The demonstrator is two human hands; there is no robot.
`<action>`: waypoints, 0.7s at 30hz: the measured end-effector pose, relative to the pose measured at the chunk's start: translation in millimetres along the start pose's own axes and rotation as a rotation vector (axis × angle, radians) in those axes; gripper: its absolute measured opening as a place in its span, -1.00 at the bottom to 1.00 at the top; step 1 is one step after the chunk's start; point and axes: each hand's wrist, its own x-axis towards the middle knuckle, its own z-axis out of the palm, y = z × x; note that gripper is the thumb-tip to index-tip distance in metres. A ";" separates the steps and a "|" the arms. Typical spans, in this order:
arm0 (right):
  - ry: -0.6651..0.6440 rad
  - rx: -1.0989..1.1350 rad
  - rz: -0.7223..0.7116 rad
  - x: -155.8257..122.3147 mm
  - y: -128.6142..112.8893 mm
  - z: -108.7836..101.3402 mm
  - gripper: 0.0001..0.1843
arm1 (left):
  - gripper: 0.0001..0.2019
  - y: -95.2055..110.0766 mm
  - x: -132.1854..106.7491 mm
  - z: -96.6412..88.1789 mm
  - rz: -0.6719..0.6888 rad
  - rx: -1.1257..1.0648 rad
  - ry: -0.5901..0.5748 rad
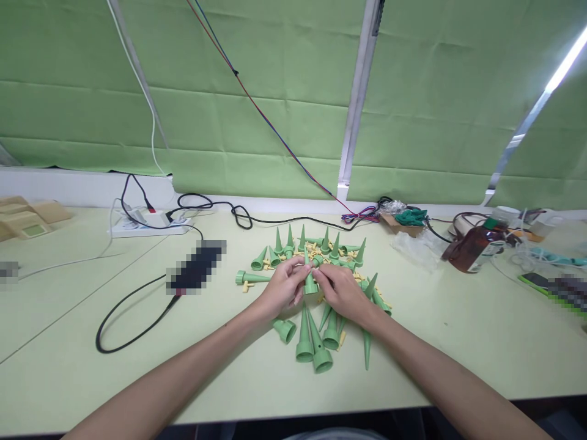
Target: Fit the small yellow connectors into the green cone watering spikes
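A green plastic cone-shaped spike (310, 285) is held point up, its wide collar down, between my hands. My left hand (285, 285) is closed around its left side. My right hand (343, 292) is pinched against its right side; whatever lies between those fingertips is hidden. Beyond my hands are several more green spikes, some upright like this spike (277, 242), amid a heap of small yellow T-shaped pieces (316, 249). Nearer to me lie several spikes, collars toward me, including one spike (322, 360). A single yellow piece (247, 286) rests beside a lying spike (245, 277) on the left.
A black blurred device (197, 269) with a looped cable lies left on the table (137, 385). Behind it is a white power strip (147, 226). Cardboard (32, 217) sits far left. At right are a brown bottle (474, 247), a plastic bag (415, 249) and tangled cables.
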 end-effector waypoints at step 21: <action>0.022 0.058 0.066 1.4 -1.7 2.2 -0.61 | -0.73 3.4 -0.6 1.1 -0.132 -0.101 0.025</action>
